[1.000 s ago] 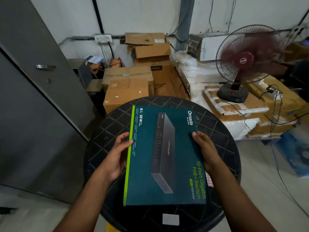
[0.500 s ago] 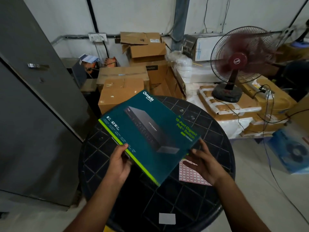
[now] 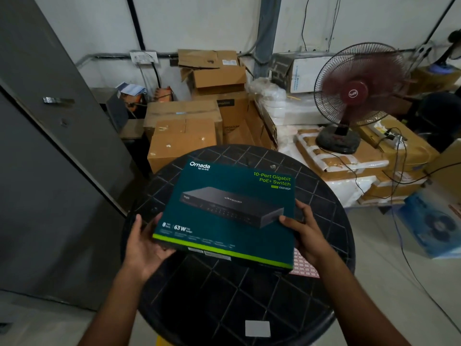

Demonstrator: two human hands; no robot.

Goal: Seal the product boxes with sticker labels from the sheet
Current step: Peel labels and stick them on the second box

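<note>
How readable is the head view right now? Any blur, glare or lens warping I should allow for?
Head view: print on the teal switch box reads sharply at its top; its near green edge and small print are smeared. Wide-angle bending bows the grey door and walls. The spinning maroon fan blurs. Dim, even light, no glare; the pink sticker sheet is half hidden under the box.

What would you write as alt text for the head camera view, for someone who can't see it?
A person holds a teal network switch box with both hands, left hand and right hand gripping its sides, above a round black table. A pink sticker sheet lies on the table under the box's right corner; cardboard boxes and a red fan stand behind.
</note>
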